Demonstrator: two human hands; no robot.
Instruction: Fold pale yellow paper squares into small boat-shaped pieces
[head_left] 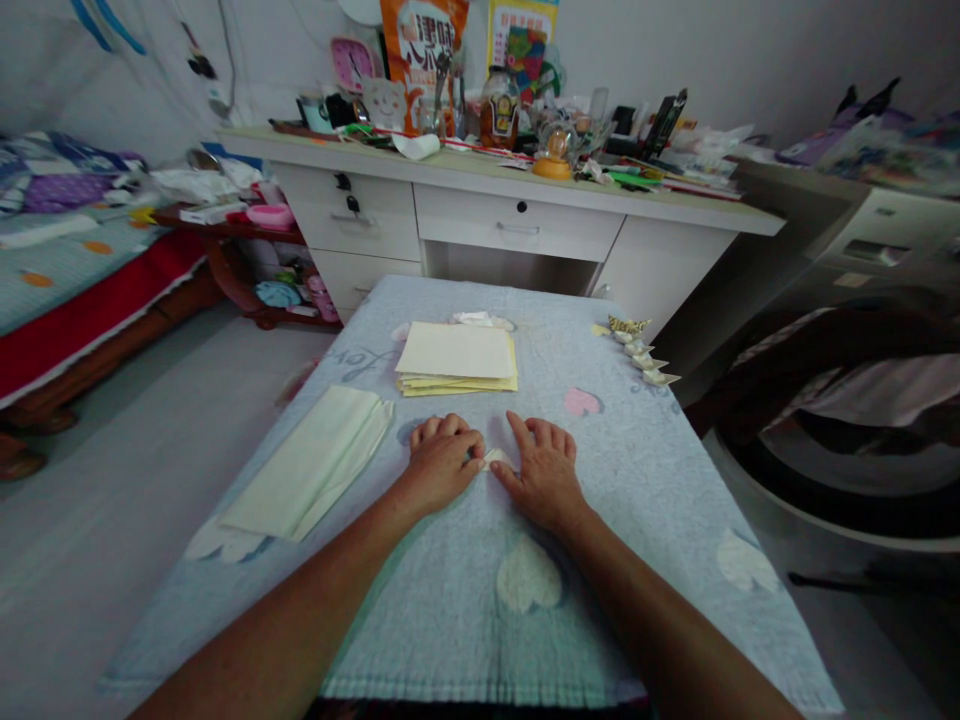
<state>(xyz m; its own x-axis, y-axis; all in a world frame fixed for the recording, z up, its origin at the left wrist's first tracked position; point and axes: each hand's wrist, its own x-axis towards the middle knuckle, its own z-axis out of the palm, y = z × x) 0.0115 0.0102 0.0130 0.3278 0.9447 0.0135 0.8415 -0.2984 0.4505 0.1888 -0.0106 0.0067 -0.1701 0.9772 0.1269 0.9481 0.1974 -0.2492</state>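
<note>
A small piece of folded cream paper (494, 459) lies at the middle of the cloth-covered table, between my two hands. My left hand (446, 455) is closed at the paper's left end, with its thumb and forefinger pinching it. From the other side my right hand (546, 468) touches the paper with its thumb tip. Its forefinger stretches forward, apart from the thumb, and the other fingers are slightly bent. Just beyond my hands sits a stack of cream and yellow paper sheets (456, 352). To the left of my left hand lie long folded pale sheets (311, 462).
Several small folded paper pieces (643, 352) stand in a row at the table's (637, 600) far right edge. Behind it is a white desk (517, 215) crowded with jars, bags and pens. A front-loading washing machine (847, 400) stands right, a bed (90, 250) left.
</note>
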